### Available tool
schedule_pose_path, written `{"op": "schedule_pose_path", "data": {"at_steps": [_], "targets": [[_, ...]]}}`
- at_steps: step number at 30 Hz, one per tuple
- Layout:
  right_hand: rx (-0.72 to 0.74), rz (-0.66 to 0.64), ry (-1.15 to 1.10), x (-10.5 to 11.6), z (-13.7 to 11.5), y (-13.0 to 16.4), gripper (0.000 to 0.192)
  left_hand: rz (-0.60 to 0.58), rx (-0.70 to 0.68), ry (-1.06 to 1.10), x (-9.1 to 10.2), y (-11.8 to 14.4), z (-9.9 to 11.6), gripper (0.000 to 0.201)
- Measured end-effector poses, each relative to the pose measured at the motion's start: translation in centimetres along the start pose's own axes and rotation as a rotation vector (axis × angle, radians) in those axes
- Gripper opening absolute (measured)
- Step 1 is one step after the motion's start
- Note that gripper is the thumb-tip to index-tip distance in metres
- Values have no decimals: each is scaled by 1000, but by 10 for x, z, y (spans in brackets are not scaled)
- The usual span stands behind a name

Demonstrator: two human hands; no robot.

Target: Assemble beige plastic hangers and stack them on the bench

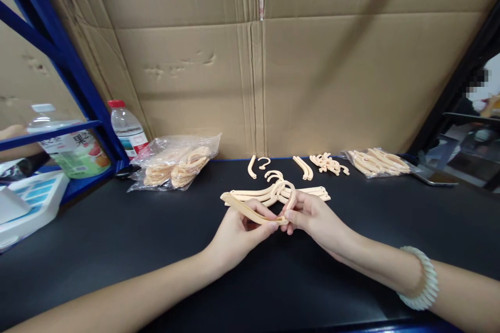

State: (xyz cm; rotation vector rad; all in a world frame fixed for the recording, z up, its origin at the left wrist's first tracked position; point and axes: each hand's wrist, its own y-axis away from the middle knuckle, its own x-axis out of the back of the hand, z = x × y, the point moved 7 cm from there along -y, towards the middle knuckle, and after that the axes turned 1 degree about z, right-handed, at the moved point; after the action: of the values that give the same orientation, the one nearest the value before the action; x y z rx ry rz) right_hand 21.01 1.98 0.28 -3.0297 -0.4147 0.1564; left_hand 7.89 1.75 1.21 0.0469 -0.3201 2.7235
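My left hand (244,226) pinches a beige plastic hanger arm (244,207) near its inner end. Between the fingers of my right hand (308,213) is a curved hanger hook (291,195), its base meeting the end of that arm; whether the two are joined I cannot tell. Just behind my hands lie several assembled hangers (250,195), stacked with their hooks pointing away from me. Farther back are a single hanger arm (252,167), a loose hook (264,162), a few more arms (302,167) and a heap of hooks (328,163).
Clear bags of hanger parts lie at the left (175,164) and right (377,161). A red-capped bottle (128,130) stands by the blue frame (66,62). Cardboard (332,78) walls off the back of the black table (117,250). A phone-like flat object (435,179) lies far right.
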Motion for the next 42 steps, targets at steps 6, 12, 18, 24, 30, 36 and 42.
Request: {"op": "schedule_pose_path", "data": {"at_steps": [6,12,18,24,30,36,42], "targets": [[22,-25,10,-4,-5,2,31,78,81,103,0,1,-5,22],[26,-53,0,-4,-6,2,30,155,120,195,2,4,-7,33],[28,-114,42,-5,-9,-3,29,67,186,220,-2,2,-10,37],[413,155,519,71,-55,-30,25,109,193,249,1,1,-13,33],[562,-12,1272,97,-43,-54,17,136,203,275,1,2,-11,29],[525,-11,1183,100,-22,-71,18,164,213,301,2,2,-11,28],[509,43,1108,102,-21,-73,19,166,224,330,1,3,-12,28]]}}
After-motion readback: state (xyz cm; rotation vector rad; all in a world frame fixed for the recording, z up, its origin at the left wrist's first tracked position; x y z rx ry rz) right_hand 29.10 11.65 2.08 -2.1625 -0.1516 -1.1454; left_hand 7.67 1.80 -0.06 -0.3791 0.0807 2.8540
